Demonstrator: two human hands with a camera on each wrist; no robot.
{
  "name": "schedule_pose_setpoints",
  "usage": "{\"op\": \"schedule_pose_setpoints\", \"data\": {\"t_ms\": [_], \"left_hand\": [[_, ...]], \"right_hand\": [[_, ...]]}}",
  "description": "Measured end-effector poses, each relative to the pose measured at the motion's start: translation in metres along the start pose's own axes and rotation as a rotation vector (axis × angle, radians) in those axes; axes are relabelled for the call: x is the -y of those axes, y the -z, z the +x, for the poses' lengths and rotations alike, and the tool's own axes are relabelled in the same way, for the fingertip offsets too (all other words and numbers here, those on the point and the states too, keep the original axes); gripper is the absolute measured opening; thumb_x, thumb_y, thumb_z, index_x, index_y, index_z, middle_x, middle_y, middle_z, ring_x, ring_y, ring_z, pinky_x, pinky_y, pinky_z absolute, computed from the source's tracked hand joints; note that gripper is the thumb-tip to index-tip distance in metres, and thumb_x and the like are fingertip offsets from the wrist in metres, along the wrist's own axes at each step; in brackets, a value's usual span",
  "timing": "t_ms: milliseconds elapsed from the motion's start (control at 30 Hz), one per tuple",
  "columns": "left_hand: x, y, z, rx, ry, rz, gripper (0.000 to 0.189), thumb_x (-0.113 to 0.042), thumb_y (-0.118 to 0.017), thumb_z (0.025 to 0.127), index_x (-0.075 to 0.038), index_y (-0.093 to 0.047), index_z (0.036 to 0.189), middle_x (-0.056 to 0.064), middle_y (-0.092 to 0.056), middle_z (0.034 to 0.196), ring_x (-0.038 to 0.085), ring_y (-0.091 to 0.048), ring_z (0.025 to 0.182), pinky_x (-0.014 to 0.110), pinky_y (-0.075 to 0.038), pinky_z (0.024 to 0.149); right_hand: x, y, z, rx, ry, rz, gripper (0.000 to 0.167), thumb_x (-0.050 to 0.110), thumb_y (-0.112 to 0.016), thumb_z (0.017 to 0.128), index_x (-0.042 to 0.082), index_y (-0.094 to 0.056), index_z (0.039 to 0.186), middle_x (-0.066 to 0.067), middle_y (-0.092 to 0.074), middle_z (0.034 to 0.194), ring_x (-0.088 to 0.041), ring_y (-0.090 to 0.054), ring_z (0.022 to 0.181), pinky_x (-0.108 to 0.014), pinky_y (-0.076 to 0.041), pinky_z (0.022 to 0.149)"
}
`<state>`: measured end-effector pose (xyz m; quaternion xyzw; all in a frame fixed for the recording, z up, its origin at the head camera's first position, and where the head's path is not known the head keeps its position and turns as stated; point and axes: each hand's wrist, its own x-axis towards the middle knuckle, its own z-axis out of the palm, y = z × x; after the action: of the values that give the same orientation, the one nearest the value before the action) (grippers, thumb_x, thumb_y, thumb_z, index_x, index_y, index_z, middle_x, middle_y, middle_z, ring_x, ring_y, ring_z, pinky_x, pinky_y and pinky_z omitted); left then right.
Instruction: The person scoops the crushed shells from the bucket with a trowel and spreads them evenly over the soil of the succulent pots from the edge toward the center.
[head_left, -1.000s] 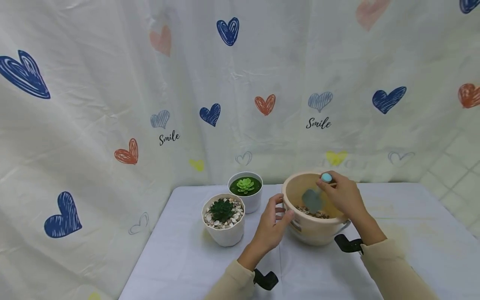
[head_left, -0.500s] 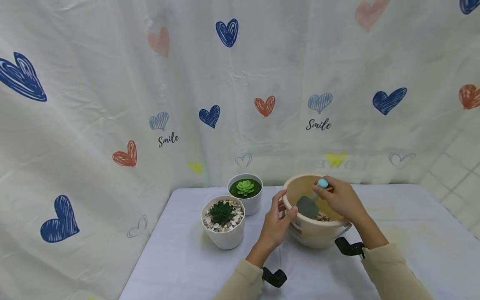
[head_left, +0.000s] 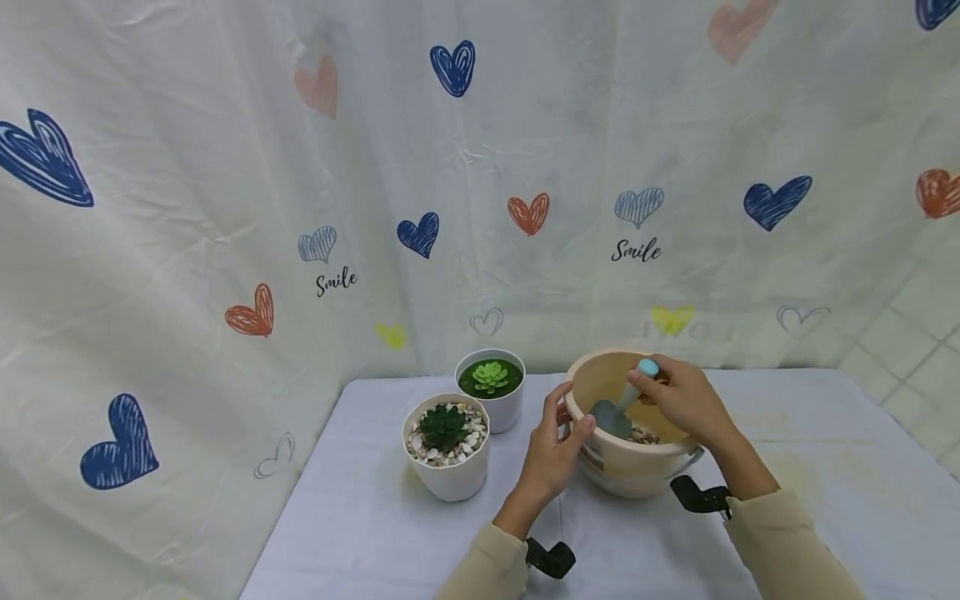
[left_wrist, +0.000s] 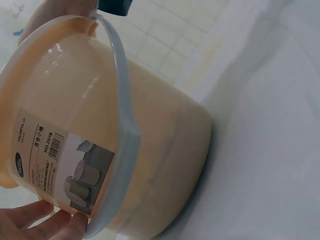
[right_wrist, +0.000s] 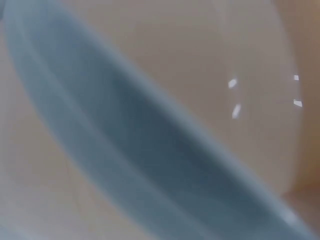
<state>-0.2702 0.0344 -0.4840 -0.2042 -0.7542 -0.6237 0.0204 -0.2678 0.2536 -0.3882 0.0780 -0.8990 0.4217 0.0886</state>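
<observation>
A cream bucket (head_left: 626, 468) stands on the white-covered table, with small pebbles (head_left: 645, 435) at its bottom. My left hand (head_left: 549, 454) holds the bucket's left side, thumb at the rim and fingers against the outer wall. Between my right hand's thumb and fingers is the pale blue handle of a small trowel (head_left: 612, 420), whose grey-blue blade reaches down inside, near the left wall. My right hand (head_left: 684, 402) is over the right part of the opening. In the left wrist view, the bucket's grey-blue carrying handle (left_wrist: 128, 135) hangs by a printed label (left_wrist: 62, 162).
Left of the bucket stands a white pot (head_left: 450, 479) with a dark green succulent among white stones. Behind it is another white pot (head_left: 504, 408) holding a light green succulent. A heart-print curtain (head_left: 562, 125) hangs behind the table.
The trowel blade has moved left and lower, toward the bucket's near left wall. My right hand has tilted the trowel handle. My left hand keeps its hold on the bucket.
</observation>
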Motion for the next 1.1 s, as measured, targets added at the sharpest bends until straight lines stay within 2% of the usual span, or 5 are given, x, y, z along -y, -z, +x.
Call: {"op": "schedule_pose_setpoints", "data": {"t_ms": [167, 333, 633, 933, 1100], "left_hand": [[0.0004, -0.0001, 0.0000, -0.002, -0.001, 0.007, 0.059, -0.049, -0.054, 0.103, -0.042, -0.029, 0.156, 0.009, -0.055, 0.150, 0.016, -0.055, 0.134, 0.057, -0.044, 0.112], [-0.0009, 0.0003, -0.0005, 0.001, -0.006, 0.004, 0.058, -0.050, -0.053, 0.104, -0.042, -0.028, 0.156, 0.009, -0.055, 0.150, 0.017, -0.055, 0.135, 0.056, -0.044, 0.112], [-0.0013, -0.0004, -0.0014, 0.003, 0.019, 0.003, 0.058, -0.051, -0.052, 0.104, -0.044, -0.027, 0.156, 0.008, -0.054, 0.152, 0.016, -0.054, 0.136, 0.057, -0.043, 0.113], [0.0000, -0.0001, -0.0015, 0.004, -0.004, 0.001, 0.059, -0.048, -0.054, 0.104, -0.041, -0.028, 0.157, 0.010, -0.054, 0.151, 0.015, -0.054, 0.135, 0.057, -0.044, 0.112], [0.0011, -0.0001, -0.0012, 0.005, -0.013, 0.002, 0.060, -0.047, -0.054, 0.104, -0.041, -0.028, 0.157, 0.011, -0.056, 0.149, 0.015, -0.055, 0.134, 0.057, -0.044, 0.112]], "right_hand": [[-0.0015, 0.0002, 0.0004, 0.003, -0.028, 0.039, 0.048, 0.049, -0.054, 0.104, 0.003, -0.066, 0.110, -0.019, -0.072, 0.106, -0.030, -0.076, 0.093, -0.047, -0.061, 0.085], [-0.0012, 0.0016, 0.0010, -0.015, -0.065, 0.070, 0.053, 0.052, -0.052, 0.104, 0.001, -0.065, 0.114, -0.023, -0.072, 0.111, -0.029, -0.077, 0.091, -0.050, -0.060, 0.087], [0.0007, 0.0022, -0.0009, -0.052, -0.079, 0.107, 0.054, 0.046, -0.051, 0.106, -0.004, -0.063, 0.122, -0.026, -0.072, 0.114, -0.029, -0.078, 0.088, -0.050, -0.059, 0.087], [-0.0046, 0.0033, -0.0018, -0.132, -0.074, 0.143, 0.057, 0.046, -0.048, 0.107, -0.007, -0.061, 0.125, -0.025, -0.072, 0.109, -0.013, -0.076, 0.078, -0.027, -0.061, 0.075], [-0.0049, 0.0037, -0.0024, -0.193, -0.090, 0.160, 0.058, 0.048, -0.048, 0.107, -0.006, -0.062, 0.124, -0.021, -0.074, 0.104, -0.010, -0.076, 0.074, -0.023, -0.059, 0.072]]}}
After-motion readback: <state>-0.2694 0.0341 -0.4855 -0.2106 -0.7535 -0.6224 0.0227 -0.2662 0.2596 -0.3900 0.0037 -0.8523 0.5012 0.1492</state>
